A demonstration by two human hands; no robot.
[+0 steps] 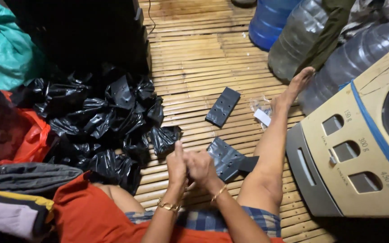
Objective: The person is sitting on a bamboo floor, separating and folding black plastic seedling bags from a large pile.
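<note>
Bamboo floor point(194, 54) open far centre; hemmed left by heap of filled black bags point(109, 121), right by beige machine point(361, 148) and water jugs point(293, 38). Left hand point(176, 164) and right hand point(201, 167) pressed together, fingers closed; held item not discernible. Flat black perforated bag point(225, 158) just right of hands, another point(223, 106) farther off.

bare bamboo floor point(194, 58) ahead, black bags point(109, 121) left, scale point(361, 148) right

Black filled bags point(109, 121) heaped left; white label point(262, 117) right.
</note>
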